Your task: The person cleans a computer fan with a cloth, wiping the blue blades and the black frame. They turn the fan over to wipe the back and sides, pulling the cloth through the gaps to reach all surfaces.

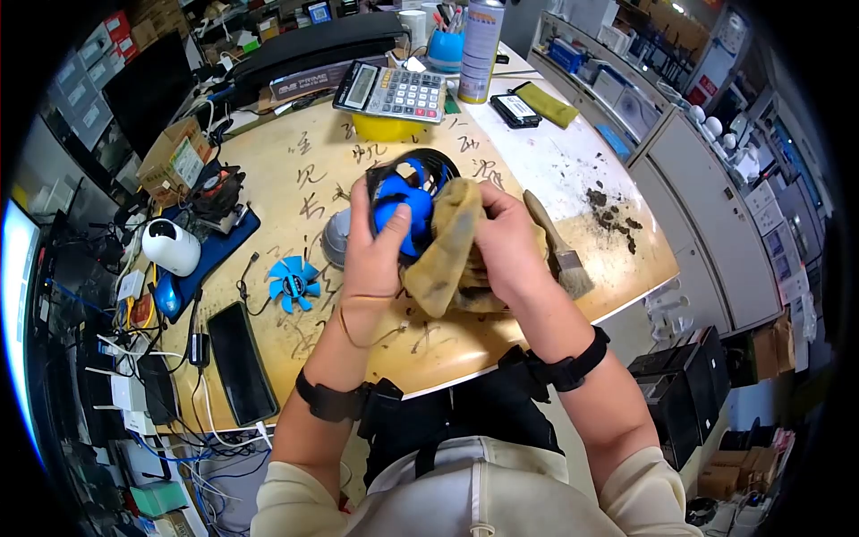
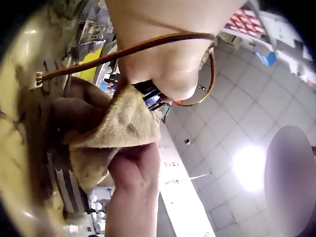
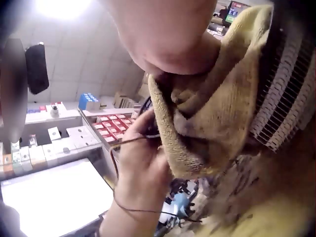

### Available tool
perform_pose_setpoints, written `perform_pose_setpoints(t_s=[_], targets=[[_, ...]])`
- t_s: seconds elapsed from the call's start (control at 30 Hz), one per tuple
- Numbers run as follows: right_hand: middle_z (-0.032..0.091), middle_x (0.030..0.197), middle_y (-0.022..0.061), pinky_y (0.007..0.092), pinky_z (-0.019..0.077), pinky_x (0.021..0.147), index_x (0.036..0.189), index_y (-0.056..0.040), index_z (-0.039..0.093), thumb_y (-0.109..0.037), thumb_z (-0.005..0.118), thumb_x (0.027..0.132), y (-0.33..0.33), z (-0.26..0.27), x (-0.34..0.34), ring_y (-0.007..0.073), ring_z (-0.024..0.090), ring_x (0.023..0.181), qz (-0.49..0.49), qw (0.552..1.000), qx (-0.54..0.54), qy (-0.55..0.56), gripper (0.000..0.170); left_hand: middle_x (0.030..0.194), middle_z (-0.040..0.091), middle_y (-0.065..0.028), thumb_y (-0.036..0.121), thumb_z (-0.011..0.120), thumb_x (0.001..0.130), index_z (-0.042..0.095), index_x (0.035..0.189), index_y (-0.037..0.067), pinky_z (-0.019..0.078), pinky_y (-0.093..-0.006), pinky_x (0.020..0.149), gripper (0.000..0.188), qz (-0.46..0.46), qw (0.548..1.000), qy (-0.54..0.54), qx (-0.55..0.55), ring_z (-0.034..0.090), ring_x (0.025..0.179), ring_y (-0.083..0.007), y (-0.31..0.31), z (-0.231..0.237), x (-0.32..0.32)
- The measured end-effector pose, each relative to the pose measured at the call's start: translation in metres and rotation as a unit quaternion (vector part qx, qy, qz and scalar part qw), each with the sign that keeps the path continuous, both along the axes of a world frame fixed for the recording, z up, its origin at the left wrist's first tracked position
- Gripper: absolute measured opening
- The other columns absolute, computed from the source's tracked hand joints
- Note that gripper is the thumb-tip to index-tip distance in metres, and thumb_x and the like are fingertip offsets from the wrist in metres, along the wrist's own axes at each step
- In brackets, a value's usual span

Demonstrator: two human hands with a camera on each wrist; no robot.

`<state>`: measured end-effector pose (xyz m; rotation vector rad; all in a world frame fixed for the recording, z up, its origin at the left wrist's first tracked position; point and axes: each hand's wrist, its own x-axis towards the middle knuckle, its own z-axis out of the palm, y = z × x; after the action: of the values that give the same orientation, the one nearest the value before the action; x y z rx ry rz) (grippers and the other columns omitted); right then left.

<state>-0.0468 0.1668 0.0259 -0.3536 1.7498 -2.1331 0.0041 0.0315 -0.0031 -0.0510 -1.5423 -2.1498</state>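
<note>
My left hand (image 1: 374,255) grips a computer fan (image 1: 403,211) with blue blades and a black frame, its thumb over the blades. A thin cable (image 2: 148,44) loops past the left wrist. In my right hand (image 1: 510,240) is a stained yellow-brown cloth (image 1: 445,255), pinched right up against the fan's side. Behind the cloth, a finned metal heatsink (image 3: 286,94) shows in the right wrist view. A flat paintbrush (image 1: 562,251) lies just right of the right hand. Left of the left wrist lies a loose blue fan wheel (image 1: 293,284).
A phone (image 1: 242,362) lies at the front left, near tangled cables. Dark crumbs of dirt (image 1: 611,215) are scattered at the right. Toward the back are a calculator (image 1: 391,91) on a yellow container (image 1: 389,130), and a tall spray can (image 1: 480,54). A white camera (image 1: 170,248) stands left.
</note>
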Motion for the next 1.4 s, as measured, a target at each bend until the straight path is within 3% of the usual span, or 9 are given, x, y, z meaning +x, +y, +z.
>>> perform_pose_setpoints(t_s=[0.03, 0.13, 0.27, 0.37, 0.67, 0.87, 0.97, 1.2, 1.4], targets=[[0.051, 0.092, -0.0009, 0.0201, 0.0425, 0.079, 0.099, 0.0021, 0.059, -0.001, 0.062, 0.074, 0.001, 0.003, 0.001, 0.0092, 0.053, 0.087, 0.023, 0.995, -0.056, -0.082, 0.025, 0.114, 0.049, -0.0105, 0.008, 0.051, 0.087, 0.030, 0.128, 0.004, 0.0423, -0.0287, 0.086, 0.046, -0.016, 0.999, -0.001, 0.049, 0.050, 0.100, -0.0178, -0.002, 0.005, 0.001], [0.052, 0.086, 0.0029, 0.0268, 0.0435, 0.071, 0.097, 0.0009, 0.060, 0.000, 0.064, 0.069, -0.002, -0.001, -0.001, 0.0125, 0.052, 0.083, -0.040, 0.971, 0.018, 0.234, 0.029, 0.112, 0.050, -0.0090, 0.005, 0.050, 0.086, 0.033, 0.126, 0.005, 0.0444, -0.0292, 0.083, 0.043, -0.049, 0.991, 0.014, 0.122, 0.051, 0.099, -0.0170, -0.004, 0.010, 0.001], [0.049, 0.088, 0.0096, 0.0329, 0.0411, 0.068, 0.105, -0.0046, 0.057, 0.001, 0.060, 0.063, -0.006, -0.001, 0.006, 0.0283, 0.049, 0.082, -0.059, 0.731, 0.312, 0.604, 0.043, 0.109, 0.051, -0.0068, 0.005, 0.049, 0.087, 0.036, 0.124, 0.005, 0.0425, -0.0272, 0.083, 0.039, -0.065, 0.993, 0.016, 0.101, 0.050, 0.096, -0.0144, -0.001, 0.006, 0.000], [0.049, 0.088, 0.0074, 0.0356, 0.0405, 0.068, 0.109, -0.0066, 0.055, -0.001, 0.059, 0.064, -0.006, -0.001, 0.004, 0.0269, 0.050, 0.083, -0.052, 0.706, 0.326, 0.627, 0.045, 0.108, 0.051, -0.0066, 0.004, 0.049, 0.086, 0.035, 0.124, 0.006, 0.0421, -0.0268, 0.083, 0.040, -0.078, 0.991, 0.015, 0.104, 0.050, 0.095, -0.0143, -0.004, 0.008, 0.001], [0.049, 0.086, 0.0088, 0.0358, 0.0435, 0.066, 0.104, -0.0049, 0.055, 0.001, 0.056, 0.066, -0.005, -0.006, 0.001, 0.0279, 0.051, 0.082, -0.050, 0.709, 0.329, 0.622, 0.039, 0.116, 0.047, -0.0068, -0.003, 0.044, 0.080, 0.028, 0.131, 0.004, 0.0391, -0.0262, 0.087, 0.054, -0.068, 0.995, -0.061, -0.026, 0.047, 0.101, -0.0148, -0.002, 0.000, 0.001], [0.050, 0.085, 0.0100, 0.0365, 0.0448, 0.064, 0.088, -0.0049, 0.052, 0.001, 0.063, 0.059, -0.005, -0.013, 0.006, 0.0286, 0.053, 0.080, -0.077, 0.780, 0.287, 0.551, 0.031, 0.114, 0.047, -0.0074, 0.004, 0.047, 0.084, 0.029, 0.129, 0.004, 0.0385, -0.0261, 0.087, 0.049, -0.028, 0.991, -0.051, -0.117, 0.046, 0.101, -0.0139, -0.001, -0.005, -0.001], [0.052, 0.083, 0.0086, 0.0365, 0.0449, 0.062, 0.089, -0.0065, 0.054, 0.001, 0.062, 0.060, -0.002, -0.023, 0.004, 0.0273, 0.054, 0.076, -0.084, 0.710, 0.266, 0.646, 0.031, 0.112, 0.048, -0.0076, 0.003, 0.045, 0.084, 0.031, 0.126, 0.004, 0.0391, -0.0249, 0.086, 0.044, -0.032, 0.991, -0.060, -0.115, 0.047, 0.099, -0.0133, -0.004, 0.001, 0.001], [0.051, 0.079, 0.0057, 0.0345, 0.0441, 0.060, 0.094, -0.0107, 0.061, 0.000, 0.061, 0.060, -0.001, -0.018, 0.006, 0.0252, 0.053, 0.074, -0.078, 0.697, 0.282, 0.655, 0.036, 0.113, 0.048, -0.0085, 0.001, 0.044, 0.082, 0.028, 0.128, 0.004, 0.0397, -0.0244, 0.086, 0.048, -0.085, 0.993, -0.046, -0.064, 0.047, 0.099, -0.0140, -0.008, -0.005, -0.002], [0.049, 0.079, 0.0061, 0.0333, 0.0449, 0.061, 0.093, -0.0069, 0.057, -0.002, 0.056, 0.066, -0.003, 0.002, 0.013, 0.0242, 0.052, 0.078, -0.056, 0.660, 0.384, 0.643, 0.027, 0.113, 0.048, -0.0107, -0.003, 0.043, 0.080, 0.026, 0.128, 0.003, 0.0390, -0.0265, 0.088, 0.052, -0.016, 0.972, -0.121, -0.202, 0.047, 0.100, -0.0163, -0.004, 0.002, 0.000]])
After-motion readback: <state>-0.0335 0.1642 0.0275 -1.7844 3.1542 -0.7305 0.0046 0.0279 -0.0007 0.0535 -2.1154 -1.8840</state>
